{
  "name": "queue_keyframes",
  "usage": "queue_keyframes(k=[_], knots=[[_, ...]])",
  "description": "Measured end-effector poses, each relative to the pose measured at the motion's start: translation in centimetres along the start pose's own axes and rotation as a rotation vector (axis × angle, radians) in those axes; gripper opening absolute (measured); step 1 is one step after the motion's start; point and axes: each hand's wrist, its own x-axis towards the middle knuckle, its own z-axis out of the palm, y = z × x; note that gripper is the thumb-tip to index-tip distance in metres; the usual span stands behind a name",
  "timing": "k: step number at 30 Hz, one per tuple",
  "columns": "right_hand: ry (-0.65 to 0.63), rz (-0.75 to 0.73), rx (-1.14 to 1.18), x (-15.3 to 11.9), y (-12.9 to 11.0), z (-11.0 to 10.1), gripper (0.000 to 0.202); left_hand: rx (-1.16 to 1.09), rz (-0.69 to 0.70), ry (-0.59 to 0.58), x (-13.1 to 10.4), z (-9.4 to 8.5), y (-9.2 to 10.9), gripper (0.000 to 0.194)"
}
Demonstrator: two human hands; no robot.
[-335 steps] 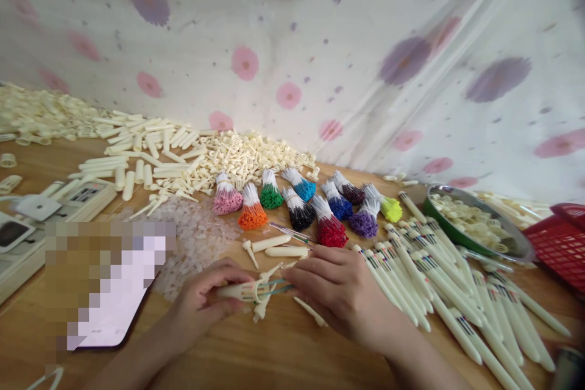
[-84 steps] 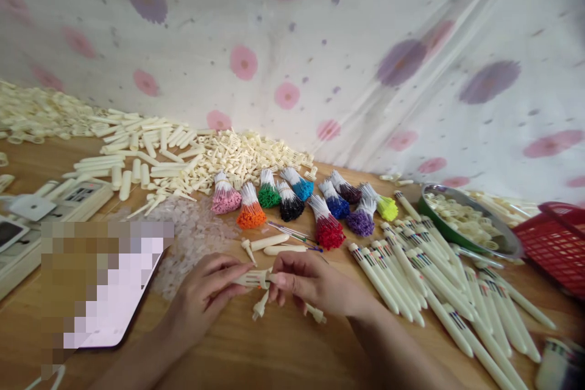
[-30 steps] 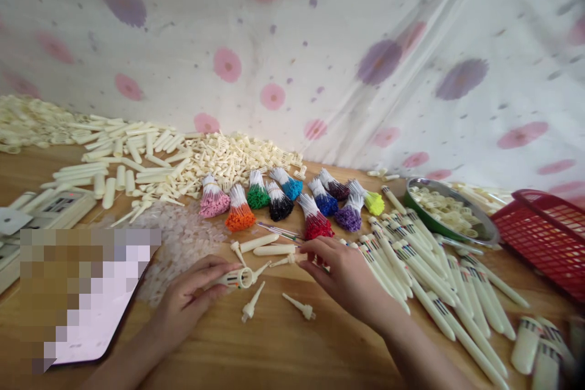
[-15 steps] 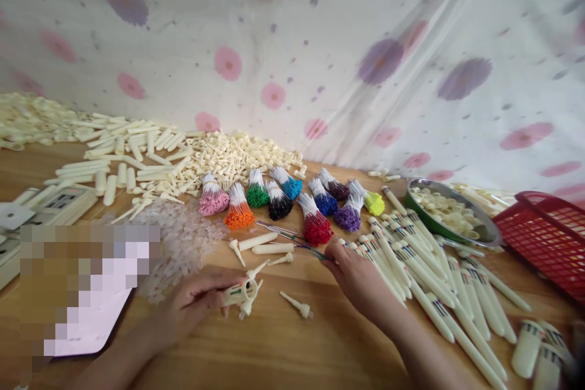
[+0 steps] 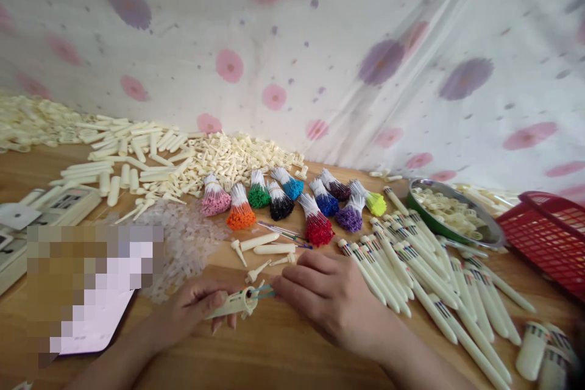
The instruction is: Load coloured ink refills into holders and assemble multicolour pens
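My left hand [image 5: 194,306] is closed round a cream pen barrel [image 5: 233,303], its open end facing right. Thin blue-green refills [image 5: 264,291] run from the fingertips of my right hand [image 5: 326,298] to the mouth of that barrel. The fingers of my right hand are pinched together. Behind the hands lie cream tubes [image 5: 274,249], small pointed cream pieces [image 5: 258,270] and a few loose coloured refills [image 5: 284,233]. Bundles of refills with coloured tips, such as red [image 5: 319,228] and orange [image 5: 241,216], stand farther back.
Cream parts [image 5: 228,155] are heaped at the back left, clear pieces [image 5: 183,244] before them. A phone [image 5: 98,317] and a power strip [image 5: 68,210] lie left. Assembled pens [image 5: 425,262], a metal bowl [image 5: 491,234] and a red basket [image 5: 543,237] are right.
My right hand has moved left from the loose refills to the barrel's mouth, bringing thin refills with it. The barrel in my left hand has shifted slightly.
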Motion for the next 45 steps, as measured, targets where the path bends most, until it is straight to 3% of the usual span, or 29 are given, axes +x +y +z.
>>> queue_keyframes(k=[10, 45], knots=[[-0.092, -0.071, -0.089, 0.7, 0.3, -0.8, 0.025, -0.031, -0.051, 0.000, 0.0, -0.1, -0.1, 0.048], [-0.017, -0.255, -0.195, 2.2, 0.4, -1.4, 0.015, -0.094, -0.074, 0.001, -0.1, 0.2, 0.0, 0.052]])
